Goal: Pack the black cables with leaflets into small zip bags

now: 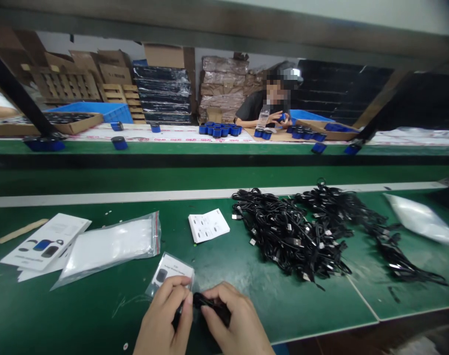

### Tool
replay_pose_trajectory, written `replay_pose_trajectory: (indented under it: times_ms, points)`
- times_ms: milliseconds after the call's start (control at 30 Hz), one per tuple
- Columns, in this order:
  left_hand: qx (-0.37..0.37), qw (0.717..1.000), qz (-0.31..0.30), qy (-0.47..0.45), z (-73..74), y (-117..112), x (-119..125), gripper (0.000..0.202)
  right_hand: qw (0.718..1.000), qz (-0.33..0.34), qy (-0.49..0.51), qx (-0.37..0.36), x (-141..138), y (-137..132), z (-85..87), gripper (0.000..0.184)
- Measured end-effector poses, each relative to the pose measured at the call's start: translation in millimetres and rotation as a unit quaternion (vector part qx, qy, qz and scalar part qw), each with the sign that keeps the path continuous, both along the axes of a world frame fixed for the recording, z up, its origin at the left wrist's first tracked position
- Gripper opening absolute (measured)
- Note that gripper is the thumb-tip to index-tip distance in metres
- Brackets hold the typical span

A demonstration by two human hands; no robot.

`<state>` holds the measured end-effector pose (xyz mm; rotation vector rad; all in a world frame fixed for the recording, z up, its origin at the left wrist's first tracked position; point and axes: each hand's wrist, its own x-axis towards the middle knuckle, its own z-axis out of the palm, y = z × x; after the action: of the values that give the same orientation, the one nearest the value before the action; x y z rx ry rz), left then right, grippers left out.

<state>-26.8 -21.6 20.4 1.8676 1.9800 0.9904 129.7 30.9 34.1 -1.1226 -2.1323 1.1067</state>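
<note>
Cord point(199, 299) might slip!

L hand point(166, 315) & R hand point(234, 318) pinch it w/ fingers, front-left of the cord heap point(291, 231). Loops could spring out if fingers ease up, b/c it's bendy. L hand could bump the small bag point(177, 265), also left of the heap.

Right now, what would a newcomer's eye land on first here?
First, the big tangle of black cables, heaped right of centre on the green bench. Next, at the near edge, the left hand and right hand holding a black cable bundle. Beyond, bright blue-and-black pieces cluster on the white-covered surface.
</note>
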Motion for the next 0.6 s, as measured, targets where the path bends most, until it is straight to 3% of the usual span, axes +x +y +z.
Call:
replay_pose_trajectory:
  times_ms: [133, 233, 300, 367, 433, 533, 600]
  points:
    - [-0.013, 0.999, 0.019, -0.041, -3.0, -2, 4, 0.021, 0.998, -0.009, 0.042, 0.053, -3, -2, -11.8, 0.017]
    - [-0.006, 0.999, 0.023, -0.038, -8.9, -4, 9, 0.026, 0.984, -0.035, -0.022, 0.173, -9, -9, -23.1, 0.020]
    - [0.015, 0.999, 0.026, -0.030, -12.3, -5, 12, 0.027, 0.973, -0.051, -0.074, 0.213, -13, -12, -26.0, 0.019]
    - [0.030, 0.999, 0.032, -0.031, -13.1, -6, 13, 0.026, 0.985, -0.045, -0.061, 0.157, -16, -12, -22.8, 0.014]
    - [0.034, 0.998, 0.040, -0.043, -10.8, -7, 11, 0.025, 0.999, -0.034, 0.016, 0.032, -15, -9, -14.0, 0.012]
    - [0.034, 0.996, 0.049, -0.066, -5.6, -7, 6, 0.022, 0.978, 0.028, 0.143, -0.146, -10, 0, 2.7, 0.020]
    - [0.037, 0.995, 0.054, -0.070, -4.8, -8, 5, 0.021, 0.962, 0.087, 0.181, -0.186, -6, 4, 10.8, 0.027]
